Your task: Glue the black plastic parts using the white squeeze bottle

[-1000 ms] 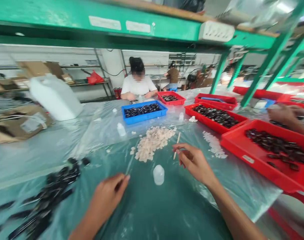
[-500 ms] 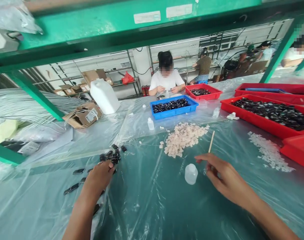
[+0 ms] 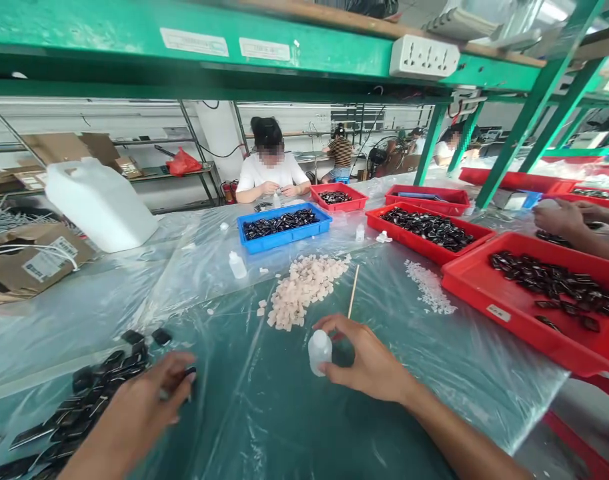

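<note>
My left hand has its fingers closed on a small black glossy piece, partly hidden by the fingertips. Beside and under that hand lies a spread pile of similar black pieces. My right hand grips a small translucent plastic bottle, thumb on the near side and index finger by its neck. A thin wooden stick rises behind the right hand; its lower end is hidden, and I cannot tell whether the fingers hold it. Beyond the bottle is a heap of small pale pinkish pieces.
A blue tray and red trays hold black pieces. Small white bits lie beside the trays. Another small bottle and a large white jug stand on plastic sheeting. A green beam crosses overhead. A co-worker sits opposite.
My left hand has come away from the black pile with a piece in its fingers. My right hand has closed on the bottle. The view has swung right.
</note>
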`<state>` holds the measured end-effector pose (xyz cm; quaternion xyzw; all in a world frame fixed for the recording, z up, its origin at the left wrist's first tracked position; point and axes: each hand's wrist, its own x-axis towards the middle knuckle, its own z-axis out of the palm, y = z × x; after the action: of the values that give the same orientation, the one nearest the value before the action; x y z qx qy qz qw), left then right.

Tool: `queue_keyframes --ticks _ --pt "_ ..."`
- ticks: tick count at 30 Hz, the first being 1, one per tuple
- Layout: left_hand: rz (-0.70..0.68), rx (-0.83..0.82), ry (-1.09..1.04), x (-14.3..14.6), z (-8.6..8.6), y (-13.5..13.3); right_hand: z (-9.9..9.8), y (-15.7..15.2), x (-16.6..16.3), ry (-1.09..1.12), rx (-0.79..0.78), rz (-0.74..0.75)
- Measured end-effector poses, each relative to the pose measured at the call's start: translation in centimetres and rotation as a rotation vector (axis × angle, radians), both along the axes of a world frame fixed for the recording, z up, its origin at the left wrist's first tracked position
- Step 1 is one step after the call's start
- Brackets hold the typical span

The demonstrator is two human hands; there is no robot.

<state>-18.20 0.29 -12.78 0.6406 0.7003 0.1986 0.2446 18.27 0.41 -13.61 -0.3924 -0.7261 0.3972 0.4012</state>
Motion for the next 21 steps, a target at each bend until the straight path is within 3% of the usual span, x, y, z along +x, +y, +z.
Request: queue_keyframes --ticks 4,9,15,21 --pt "-0.144 -0.083 -0.387 7.3 -0.5 -2.3 0.5 -0.1 0.4 0.134 -0.121 0.008" --pt "-0.087 -0.369 -0.917 13.4 -1.4 -4.8 0.4 0.0 0.6 0.253 -0.243 0.031" --pt "-0.016 -0.482 -1.248 14.2 -1.8 -5.2 0.6 -0.1 0.8 0.248 -0.235 0.056" --pt "0.054 -0.300 -1.331 14.2 -1.6 -5.0 1.2 -1.0 0.4 0.076 -0.158 0.118"
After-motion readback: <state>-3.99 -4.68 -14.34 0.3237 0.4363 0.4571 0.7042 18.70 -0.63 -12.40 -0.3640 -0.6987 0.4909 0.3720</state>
